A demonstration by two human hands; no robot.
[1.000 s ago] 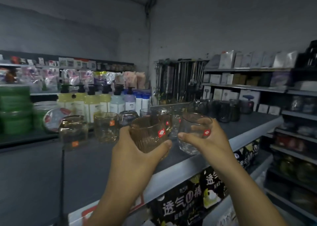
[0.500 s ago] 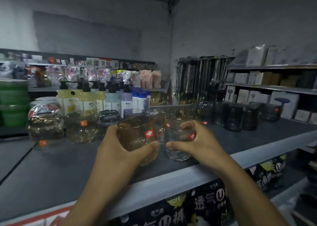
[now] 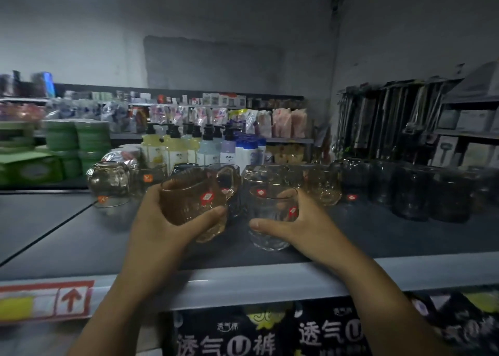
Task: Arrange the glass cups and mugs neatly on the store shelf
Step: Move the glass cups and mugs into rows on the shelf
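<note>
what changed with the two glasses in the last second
Both hands came down toward the shelf: the left hand lowered the amber mug in front of the back row of glasses, and the right hand lowered the clear cup close to the shelf top; whether it touches cannot be told. Nothing was let go: each hand grips its glass as before, and the back row stayed put.

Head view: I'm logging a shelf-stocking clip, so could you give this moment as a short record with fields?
left hand: grips amber mug, handle on the far side
right hand: grips clear glass cup
placement: side by side near the front of the shelf
set down or lifted: cannot tell
behind: row of glassware, dark glasses at right
</note>
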